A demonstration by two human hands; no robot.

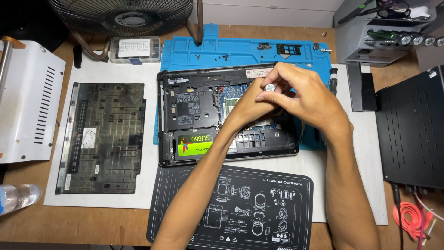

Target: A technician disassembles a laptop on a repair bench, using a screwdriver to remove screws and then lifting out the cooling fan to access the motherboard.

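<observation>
An opened black laptop point(189, 106) lies bottom-up on a blue work mat point(222, 51), showing its boards and a drive with a green label point(194, 144). Both my hands meet above the laptop's right half. My right hand point(305, 99) curls around a small screwdriver whose round silver cap point(269, 86) shows between the fingers. My left hand point(247, 106) presses against the tool just below, fingers closed at its shaft. The tip and the spot under it are hidden by my hands.
The removed bottom cover point(104, 136) lies to the left on a white mat. Loose screws point(210, 57) dot the blue mat. A fan point(122, 16) and clear parts box point(135, 48) stand behind, a black printed mat point(259, 203) in front, a black case point(411, 125) at right.
</observation>
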